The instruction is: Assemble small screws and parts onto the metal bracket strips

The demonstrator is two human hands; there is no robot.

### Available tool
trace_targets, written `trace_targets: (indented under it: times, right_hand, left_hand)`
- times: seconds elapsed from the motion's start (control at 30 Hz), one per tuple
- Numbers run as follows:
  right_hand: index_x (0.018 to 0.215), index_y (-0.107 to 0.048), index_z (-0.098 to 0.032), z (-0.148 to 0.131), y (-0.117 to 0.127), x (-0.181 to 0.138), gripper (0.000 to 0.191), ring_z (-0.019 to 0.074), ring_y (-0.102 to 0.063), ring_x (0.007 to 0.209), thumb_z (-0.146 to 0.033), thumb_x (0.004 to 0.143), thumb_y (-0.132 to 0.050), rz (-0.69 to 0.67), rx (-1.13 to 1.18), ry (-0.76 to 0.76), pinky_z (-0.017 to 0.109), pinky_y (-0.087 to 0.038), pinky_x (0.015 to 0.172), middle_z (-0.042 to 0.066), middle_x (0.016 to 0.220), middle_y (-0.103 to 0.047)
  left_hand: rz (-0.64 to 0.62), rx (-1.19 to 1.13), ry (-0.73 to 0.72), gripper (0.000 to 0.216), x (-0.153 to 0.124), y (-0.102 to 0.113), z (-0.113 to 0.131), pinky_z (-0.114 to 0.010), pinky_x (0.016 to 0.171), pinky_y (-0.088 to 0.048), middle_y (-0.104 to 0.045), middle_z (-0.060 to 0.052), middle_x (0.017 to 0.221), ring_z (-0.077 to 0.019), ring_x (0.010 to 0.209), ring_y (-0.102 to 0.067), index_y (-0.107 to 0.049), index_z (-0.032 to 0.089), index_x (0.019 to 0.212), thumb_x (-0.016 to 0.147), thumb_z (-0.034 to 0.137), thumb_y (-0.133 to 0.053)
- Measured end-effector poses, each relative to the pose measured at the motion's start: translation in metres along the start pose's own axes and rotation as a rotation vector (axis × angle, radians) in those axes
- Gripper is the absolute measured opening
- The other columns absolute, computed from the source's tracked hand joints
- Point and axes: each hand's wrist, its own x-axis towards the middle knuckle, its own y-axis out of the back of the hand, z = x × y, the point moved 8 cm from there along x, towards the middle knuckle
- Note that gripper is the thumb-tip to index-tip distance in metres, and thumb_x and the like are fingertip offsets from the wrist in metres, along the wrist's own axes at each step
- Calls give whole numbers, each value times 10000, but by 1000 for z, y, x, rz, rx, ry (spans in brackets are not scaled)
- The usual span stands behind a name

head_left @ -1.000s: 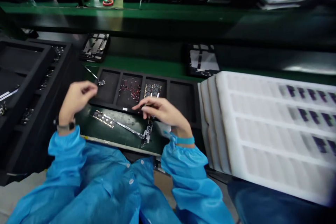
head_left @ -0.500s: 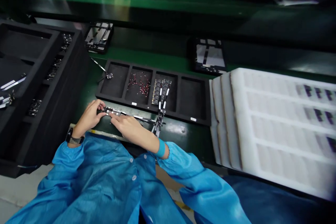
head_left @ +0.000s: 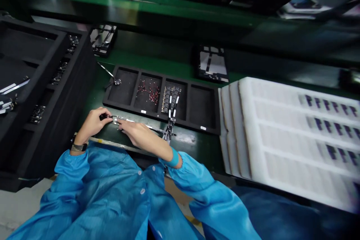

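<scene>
Pinching: left hand (head_left: 91, 123), thumb and forefinger closed on the strip's (head_left: 116, 119) left end.
Right hand (head_left: 134, 132): fingertips on the strip just beside the left hand; clasping or only pressing, cannot tell.
Strip: low over the green bench (head_left: 197, 146), in front of the tray (head_left: 126, 107), near its left end.
Tray: red bits (head_left: 149, 92) in the second pocket, chips (head_left: 169, 97) in the third.
Right side: white foam trays (head_left: 281, 120), stacked.
</scene>
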Motion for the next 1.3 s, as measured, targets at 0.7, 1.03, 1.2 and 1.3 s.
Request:
trace_targets:
  times: [0.7, 1.03, 1.2, 1.3]
  right_hand:
    - [902, -738, -172, 83, 108, -23, 232, 141, -611, 661, -395, 957, -708, 517, 669, -157, 276, -481, 666, 13, 754, -705]
    - [851, -734, -156, 103, 95, -26, 258, 117, -534, 574, -404, 922, -735, 430, 742, -248, 254, -401, 582, -12, 615, -644]
    - [860, -745, -155, 105, 91, -26, 224, 120, -540, 574, -369, 920, -718, 368, 753, -278, 253, -390, 583, -4, 622, -673]
    - [857, -745, -155, 104, 90, -25, 216, 123, -555, 584, -360, 919, -717, 352, 761, -269, 255, -404, 599, -7, 615, -668]
  left_hand:
    - [-142, -439, -40, 261, 60, -7, 96, -290, 638, -609, -774, -67, 733, -193, 649, -729, -868, 174, 1017, 823, 348, -875]
    - [-392, -502, -69, 272, 95, -73, 97, -281, 662, -592, -763, -59, 770, -172, 674, -715, -803, 136, 1020, 854, 348, -840]
    - [-419, -458, -84, 215, 93, -74, 95, -275, 652, -576, -756, -49, 754, -163, 657, -704, -813, 145, 1002, 878, 321, -803]
    - [-433, -449, -90, 207, 92, -74, 94, -270, 635, -563, -757, -47, 750, -157, 638, -696, -815, 147, 1008, 878, 306, -793]
